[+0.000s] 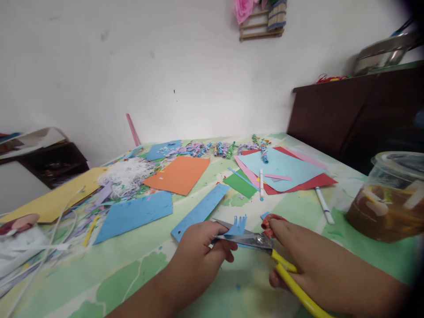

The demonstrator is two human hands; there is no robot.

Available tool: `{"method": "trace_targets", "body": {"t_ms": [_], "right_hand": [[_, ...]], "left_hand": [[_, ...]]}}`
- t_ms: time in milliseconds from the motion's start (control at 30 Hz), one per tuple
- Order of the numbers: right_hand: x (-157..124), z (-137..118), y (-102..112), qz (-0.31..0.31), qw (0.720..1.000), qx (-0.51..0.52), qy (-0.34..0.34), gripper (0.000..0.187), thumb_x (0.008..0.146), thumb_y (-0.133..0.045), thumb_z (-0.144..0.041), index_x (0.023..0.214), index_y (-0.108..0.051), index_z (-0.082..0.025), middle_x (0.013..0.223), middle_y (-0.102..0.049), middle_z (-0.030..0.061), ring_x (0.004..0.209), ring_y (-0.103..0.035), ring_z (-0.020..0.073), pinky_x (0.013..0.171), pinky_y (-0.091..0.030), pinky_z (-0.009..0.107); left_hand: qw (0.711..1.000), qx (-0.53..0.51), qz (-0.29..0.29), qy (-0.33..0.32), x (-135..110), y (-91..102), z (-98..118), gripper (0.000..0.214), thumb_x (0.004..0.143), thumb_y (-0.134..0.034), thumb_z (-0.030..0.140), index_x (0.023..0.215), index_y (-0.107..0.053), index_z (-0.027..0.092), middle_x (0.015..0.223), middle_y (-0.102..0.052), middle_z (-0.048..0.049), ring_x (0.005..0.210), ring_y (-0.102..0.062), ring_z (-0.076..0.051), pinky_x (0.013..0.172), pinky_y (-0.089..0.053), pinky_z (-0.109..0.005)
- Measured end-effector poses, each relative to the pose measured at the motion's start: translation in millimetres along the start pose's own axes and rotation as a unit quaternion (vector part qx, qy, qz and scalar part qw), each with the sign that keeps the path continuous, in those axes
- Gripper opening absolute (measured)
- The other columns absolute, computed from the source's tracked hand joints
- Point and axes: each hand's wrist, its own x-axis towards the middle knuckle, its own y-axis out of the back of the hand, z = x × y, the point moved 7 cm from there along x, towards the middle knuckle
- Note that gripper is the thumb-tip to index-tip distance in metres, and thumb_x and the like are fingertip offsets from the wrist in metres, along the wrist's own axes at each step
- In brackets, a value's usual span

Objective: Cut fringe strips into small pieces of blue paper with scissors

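Observation:
My left hand (202, 249) is pinched closed on a small piece of blue paper (236, 227) with a fringed upper edge. My right hand (308, 251) grips yellow-handled scissors (253, 240), their metal blades parted around the blue paper. The blade tips reach close to my left thumb and fingers. A small red curled thing (267, 224) shows by my right index finger; I cannot make out what it is. Just behind my left hand, a long blue paper strip (202, 210) lies on the patterned tablecloth (139, 269).
A clear plastic tub of brown liquid (380, 207) stands at right, near a white marker (323, 205). Stacked coloured sheets (285, 168), an orange sheet (182, 174), a blue sheet (135, 214), curled paper pieces (225, 149) and tangled white string (127, 174) spread across the table.

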Motion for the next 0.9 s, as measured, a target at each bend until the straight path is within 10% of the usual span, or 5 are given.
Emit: {"method": "trace_targets", "body": {"t_ms": [433, 900], "right_hand": [[3.2, 2.9, 0.2, 0.006, 1.000, 0.003, 0.013, 0.034, 0.063, -0.064, -0.035, 0.091, -0.047, -0.026, 0.089, -0.053, -0.0007, 0.076, -0.051, 0.0198, 0.064, -0.037, 0.030], [5.4, 1.2, 0.6, 0.006, 1.000, -0.004, 0.024, 0.033, 0.064, -0.062, -0.036, 0.091, -0.050, -0.023, 0.091, -0.056, 0.0026, 0.078, -0.053, 0.0219, 0.066, -0.039, 0.030]], "left_hand": [[0.935, -0.310, -0.088, 0.146, 1.7, -19.0, -18.3, 0.013, 0.067, -0.054, 0.018, 0.054, -0.053, 0.015, 0.052, -0.057, 0.0044, 0.039, -0.050, -0.005, 0.046, -0.038, -0.017], [0.943, -0.288, -0.081, 0.147, 3.9, -18.4, -19.4, 0.014, 0.069, -0.053, 0.015, 0.055, -0.055, 0.014, 0.053, -0.058, 0.0033, 0.040, -0.050, -0.005, 0.048, -0.038, -0.018]]}}
